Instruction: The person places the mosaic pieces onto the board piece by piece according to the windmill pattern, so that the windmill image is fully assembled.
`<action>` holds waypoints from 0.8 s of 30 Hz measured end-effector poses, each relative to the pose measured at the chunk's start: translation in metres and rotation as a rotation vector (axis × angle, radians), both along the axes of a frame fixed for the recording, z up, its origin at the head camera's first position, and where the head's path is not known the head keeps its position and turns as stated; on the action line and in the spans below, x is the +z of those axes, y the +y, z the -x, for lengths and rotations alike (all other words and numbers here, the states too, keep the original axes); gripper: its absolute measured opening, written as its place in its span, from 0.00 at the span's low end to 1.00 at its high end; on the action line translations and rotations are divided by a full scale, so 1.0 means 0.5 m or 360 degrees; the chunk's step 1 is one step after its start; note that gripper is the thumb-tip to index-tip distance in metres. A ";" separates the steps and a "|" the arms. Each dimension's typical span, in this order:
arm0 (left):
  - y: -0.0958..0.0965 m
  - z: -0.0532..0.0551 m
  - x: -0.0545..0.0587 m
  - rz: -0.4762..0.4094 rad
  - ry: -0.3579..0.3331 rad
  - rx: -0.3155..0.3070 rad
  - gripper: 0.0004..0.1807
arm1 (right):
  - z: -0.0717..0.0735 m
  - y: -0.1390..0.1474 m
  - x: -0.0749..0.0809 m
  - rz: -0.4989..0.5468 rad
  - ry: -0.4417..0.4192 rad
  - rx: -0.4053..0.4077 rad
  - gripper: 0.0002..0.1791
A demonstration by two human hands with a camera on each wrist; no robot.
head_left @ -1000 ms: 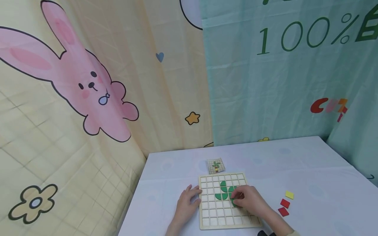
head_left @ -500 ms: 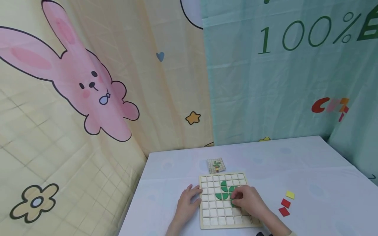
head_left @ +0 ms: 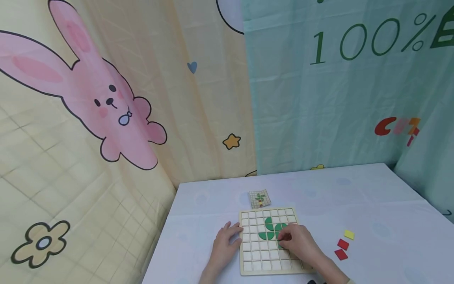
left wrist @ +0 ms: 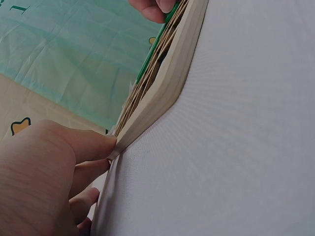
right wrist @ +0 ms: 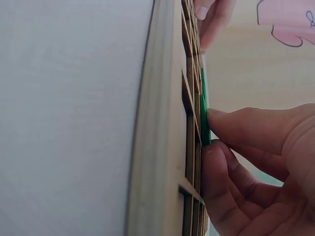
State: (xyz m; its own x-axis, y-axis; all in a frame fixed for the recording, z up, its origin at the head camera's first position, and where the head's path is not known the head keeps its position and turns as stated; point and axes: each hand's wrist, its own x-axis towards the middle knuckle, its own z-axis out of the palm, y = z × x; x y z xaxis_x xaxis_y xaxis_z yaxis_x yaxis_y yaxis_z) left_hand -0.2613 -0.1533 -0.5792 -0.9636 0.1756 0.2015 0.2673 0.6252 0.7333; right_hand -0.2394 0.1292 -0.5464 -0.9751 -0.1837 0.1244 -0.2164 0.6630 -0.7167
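Note:
A wooden grid board (head_left: 276, 272) with white cells lies on the table. Green rounded tiles (head_left: 268, 224) sit in several of its cells near the middle. My left hand (head_left: 224, 244) touches the board's left edge, thumb and fingers extended; in the left wrist view its thumb rests right at the wooden rim. Over the board's right half, my right hand (head_left: 299, 240) pinches a green tile (right wrist: 204, 123) between thumb and fingers, close against the grid. In the head view that hand covers part of the tile and the cells beneath it.
Behind the board lies a small pattern card (head_left: 260, 198) printed with a green, red and yellow design on a grid. To the right are a yellow tile (head_left: 349, 234) and two red tiles (head_left: 343, 244). Patterned curtains (head_left: 198, 102) hang behind the table.
Almost nothing moves. My right hand shifts very slightly at the same green tile; my left hand stays at the board's edge.

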 end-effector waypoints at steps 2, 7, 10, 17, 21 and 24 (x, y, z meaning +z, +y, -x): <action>-0.001 0.000 0.000 -0.0003 -0.0002 -0.0004 0.19 | -0.001 -0.001 0.001 0.0014 0.0008 0.0018 0.11; -0.003 0.001 -0.002 0.0001 0.0006 -0.0013 0.19 | 0.000 -0.001 0.000 0.0043 0.0028 0.0058 0.12; -0.004 0.002 -0.005 0.0005 0.0014 -0.0012 0.19 | 0.000 -0.002 0.001 0.0043 0.0034 0.0065 0.13; -0.003 0.005 -0.005 0.0005 0.0010 -0.0001 0.19 | -0.003 0.007 0.013 0.0067 -0.0010 0.0067 0.11; -0.003 0.004 -0.004 0.0007 -0.0012 -0.0002 0.19 | -0.004 0.020 0.022 0.0054 -0.0030 0.0028 0.10; -0.003 0.003 -0.003 0.0003 -0.0008 -0.0006 0.19 | -0.005 0.031 0.032 0.0019 -0.0027 -0.0032 0.10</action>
State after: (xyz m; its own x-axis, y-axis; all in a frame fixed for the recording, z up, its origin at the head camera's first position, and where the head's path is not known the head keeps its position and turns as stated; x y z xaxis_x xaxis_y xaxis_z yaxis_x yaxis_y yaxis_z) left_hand -0.2630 -0.1546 -0.5808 -0.9640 0.1794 0.1965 0.2659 0.6258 0.7332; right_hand -0.2368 0.1445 -0.5306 -0.9805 -0.1625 0.1102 -0.1909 0.6583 -0.7282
